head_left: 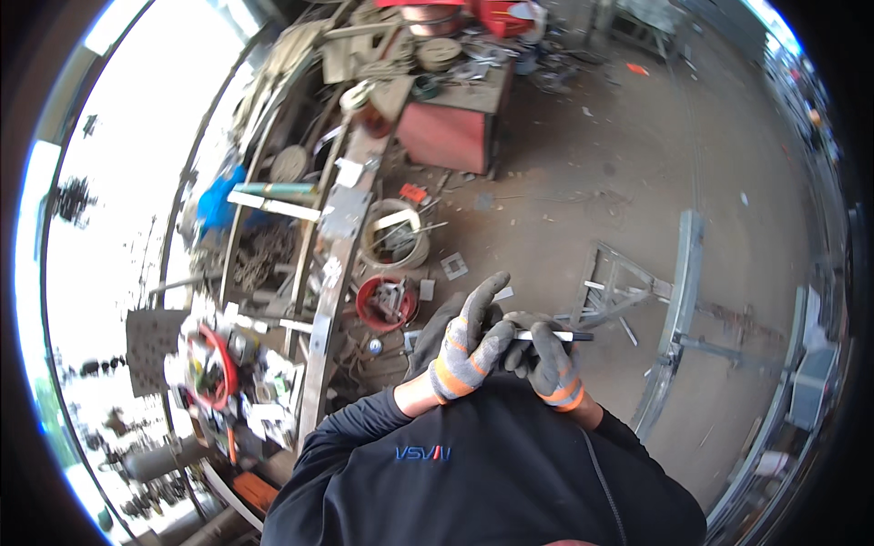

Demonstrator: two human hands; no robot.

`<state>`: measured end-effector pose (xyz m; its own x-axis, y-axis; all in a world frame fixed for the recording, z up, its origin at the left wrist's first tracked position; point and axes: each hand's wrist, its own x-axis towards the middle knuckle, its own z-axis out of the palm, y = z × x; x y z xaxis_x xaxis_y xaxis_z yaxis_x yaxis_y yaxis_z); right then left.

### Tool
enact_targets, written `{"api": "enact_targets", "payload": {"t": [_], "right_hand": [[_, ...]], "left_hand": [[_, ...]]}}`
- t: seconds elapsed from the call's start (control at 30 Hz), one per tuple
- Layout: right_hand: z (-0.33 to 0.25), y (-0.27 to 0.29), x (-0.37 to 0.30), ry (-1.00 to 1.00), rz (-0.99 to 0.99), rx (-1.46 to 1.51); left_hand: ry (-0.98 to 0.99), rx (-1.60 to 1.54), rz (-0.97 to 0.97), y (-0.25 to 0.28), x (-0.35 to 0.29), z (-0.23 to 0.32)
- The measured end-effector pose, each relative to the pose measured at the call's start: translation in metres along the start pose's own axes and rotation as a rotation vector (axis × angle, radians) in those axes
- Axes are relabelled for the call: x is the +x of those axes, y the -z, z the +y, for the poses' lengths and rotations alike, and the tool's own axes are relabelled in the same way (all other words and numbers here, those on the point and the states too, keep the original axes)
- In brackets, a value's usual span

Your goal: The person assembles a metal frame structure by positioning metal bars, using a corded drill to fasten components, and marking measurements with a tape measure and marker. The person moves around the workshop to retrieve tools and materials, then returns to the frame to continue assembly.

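Observation:
Both my hands wear grey work gloves with orange bands and meet in front of my chest. A slim white pen with a black end [553, 336], like a marker, lies level between them. My right hand [548, 364] has its fingers closed around the pen's middle, and the black end sticks out to the right. At the other end, the thumb of my left hand [464, 355] presses against the pen, while its index finger points up and away. The pen's left tip is hidden by the left glove.
Left of me runs a cluttered metal rack [320, 350]. Beside it on the floor stand a red bucket [361, 314] and a whitish bucket [369, 250] of scraps. A red-sided bench [446, 138] is farther off. To the right lie a triangular metal frame [592, 282] and a long steel beam [685, 273].

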<state>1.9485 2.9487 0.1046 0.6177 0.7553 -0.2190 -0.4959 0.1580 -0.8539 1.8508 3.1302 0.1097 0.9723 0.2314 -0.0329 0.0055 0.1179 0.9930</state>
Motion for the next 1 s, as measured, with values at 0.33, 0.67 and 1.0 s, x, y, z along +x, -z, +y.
{"api": "enact_targets", "payload": {"t": [0.33,0.67,1.0], "right_hand": [[-0.103,0.247,0.218,-0.039,0.201,0.164],[-0.369,0.553,0.404,0.569,0.768,0.234],[-0.617,1.019,0.54,0.53,0.993,0.292]], "left_hand": [[-0.196,0.006,-0.215,-0.088,0.4,-0.065],[0.161,-0.032,-0.796,-0.326,0.884,-0.023],[-0.041,0.565,-1.132,-0.664,1.354,-0.095]]}}
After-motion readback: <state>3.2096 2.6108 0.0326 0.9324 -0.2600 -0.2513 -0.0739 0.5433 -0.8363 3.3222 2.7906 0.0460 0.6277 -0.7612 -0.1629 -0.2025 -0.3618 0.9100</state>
